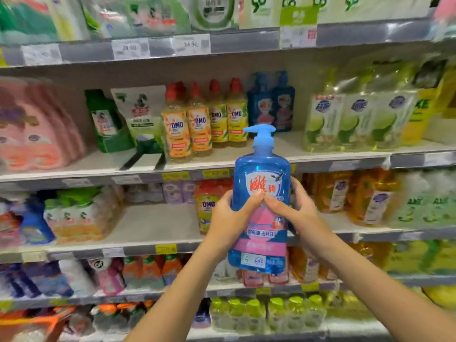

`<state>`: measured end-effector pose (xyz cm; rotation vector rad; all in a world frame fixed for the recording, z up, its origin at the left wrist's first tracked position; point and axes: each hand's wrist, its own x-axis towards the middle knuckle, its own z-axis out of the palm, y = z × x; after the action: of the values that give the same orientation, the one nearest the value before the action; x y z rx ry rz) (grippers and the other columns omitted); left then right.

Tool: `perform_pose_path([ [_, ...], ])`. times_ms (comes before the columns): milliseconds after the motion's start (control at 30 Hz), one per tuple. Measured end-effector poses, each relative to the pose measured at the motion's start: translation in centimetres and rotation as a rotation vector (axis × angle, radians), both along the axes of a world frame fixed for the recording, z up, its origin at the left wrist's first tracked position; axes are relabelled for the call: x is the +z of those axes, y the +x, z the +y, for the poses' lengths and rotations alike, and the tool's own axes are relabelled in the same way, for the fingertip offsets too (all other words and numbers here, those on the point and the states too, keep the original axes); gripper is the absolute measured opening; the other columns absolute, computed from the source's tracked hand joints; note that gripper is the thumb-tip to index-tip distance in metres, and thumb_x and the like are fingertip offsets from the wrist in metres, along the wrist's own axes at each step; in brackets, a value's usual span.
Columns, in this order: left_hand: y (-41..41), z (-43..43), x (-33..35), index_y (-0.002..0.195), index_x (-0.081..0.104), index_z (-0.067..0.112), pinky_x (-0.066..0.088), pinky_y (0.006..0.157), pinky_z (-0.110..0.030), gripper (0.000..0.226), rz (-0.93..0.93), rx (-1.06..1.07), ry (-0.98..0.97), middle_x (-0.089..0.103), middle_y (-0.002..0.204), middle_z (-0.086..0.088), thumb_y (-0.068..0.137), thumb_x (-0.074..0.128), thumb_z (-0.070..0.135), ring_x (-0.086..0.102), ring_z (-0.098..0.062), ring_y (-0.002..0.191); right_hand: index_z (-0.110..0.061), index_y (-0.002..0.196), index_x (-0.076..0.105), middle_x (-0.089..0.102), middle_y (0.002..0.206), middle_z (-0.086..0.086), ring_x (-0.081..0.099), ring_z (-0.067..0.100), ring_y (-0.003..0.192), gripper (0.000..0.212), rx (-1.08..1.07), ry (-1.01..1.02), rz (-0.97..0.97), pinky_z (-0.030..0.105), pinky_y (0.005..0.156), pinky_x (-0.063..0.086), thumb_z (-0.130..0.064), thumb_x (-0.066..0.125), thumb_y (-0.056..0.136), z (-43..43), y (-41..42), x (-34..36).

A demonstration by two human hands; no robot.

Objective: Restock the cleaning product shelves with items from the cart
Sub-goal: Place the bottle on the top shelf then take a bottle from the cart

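The bottle (261, 178) is held upright in both hands, in front of the shelves and touching none of them. It is gripped on its left side by the left hand (229, 218), with the thumb laid across the label. Its right side is gripped by the right hand (299, 211), whose thumb meets the left thumb on the front. The bottle is clear blue with a pink and white label. A blue pump (261, 135) sits on top, its spout turned left.

Behind the hands, a lower shelf (153, 225) is seen with a bare patch on its left half. Orange bottles (333, 193) are stood on it to the right, blurred. A yellow tag (165, 248) is fixed to its front edge.

Above it, the pump is seen level with the middle shelf (345, 165). Far back on this shelf, just behind the pump, two like blue bottles (271, 102) are stood side by side. To their left, red-capped OMO bottles (197, 124) are lined up. Further left are green pouches (123, 119) and then pink packs (37, 127). To the right, lime packs (355, 119) are set close together.

The top shelf (246, 40) is fitted with white price tags, too blurred to be read.
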<state>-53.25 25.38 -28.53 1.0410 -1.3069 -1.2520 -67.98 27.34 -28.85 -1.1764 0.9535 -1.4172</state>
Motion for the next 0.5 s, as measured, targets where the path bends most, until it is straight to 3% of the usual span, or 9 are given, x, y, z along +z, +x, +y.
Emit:
perform_pose_path([
  [167,-6.2,-6.1,2.4,0.105,0.065,0.02,0.059,0.079,-0.041,0.072,-0.057,0.026,-0.022,0.074,0.098,-0.003,0.051,0.072,0.067,0.073,-0.019,0.087,-0.024,0.13,0.049,0.069,0.116,0.007,0.07,0.022,0.099,0.064,0.001,-0.047,-0.02,0.03,0.07,0.057,-0.024,0.079,0.074,-5.9,-6.1,2.5],
  [333,-9.0,-11.3,5.1,0.105,0.064,0.015,0.06,0.072,-0.031,0.036,-0.032,0.043,-0.035,0.074,0.098,-0.007,0.083,0.071,0.041,0.073,-0.019,0.082,-0.03,0.135,0.043,0.069,0.117,0.0,0.071,0.019,0.095,0.071,0.019,-0.074,-0.008,0.032,0.069,0.057,-0.035,0.07,0.07,-11.6,-8.2,5.4],
  [500,-9.4,-17.3,6.6,0.113,0.061,0.014,0.058,0.069,-0.028,0.044,0.017,0.038,-0.095,0.073,0.102,-0.006,0.08,0.068,0.042,0.072,-0.017,0.085,-0.027,0.141,0.038,0.063,0.126,0.001,0.068,0.019,0.106,0.074,0.031,-0.148,0.029,0.033,0.078,0.058,-0.033,0.074,0.076,-17.8,-8.3,7.6],
])
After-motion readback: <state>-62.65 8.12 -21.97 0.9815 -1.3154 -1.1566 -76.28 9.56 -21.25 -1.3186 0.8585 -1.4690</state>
